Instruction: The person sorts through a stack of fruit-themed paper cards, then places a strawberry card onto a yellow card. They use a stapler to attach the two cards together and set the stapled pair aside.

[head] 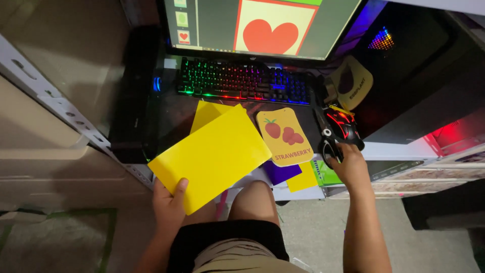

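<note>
Left hand (pixel 169 205) is pinching the near corner of a big yellow sheet (pixel 209 155), thumb curled on top, fingers hidden underneath, and the sheet tilts out over the near edge of the dark desk (pixel 166 116). Right hand (pixel 348 167) reaches far to the right, fingers closed loosely over the near end of a black mouse (pixel 339 129) glowing red. Between the two hands lies a yellow flashcard with strawberries (pixel 285 136), resting over purple and yellow sheets. Farther back, a rainbow-lit keyboard (pixel 242 82) sits beneath a monitor (pixel 262 25) showing a red heart. Right of the keyboard, just beyond the mouse, lies an eggplant card (pixel 353 81).
</note>
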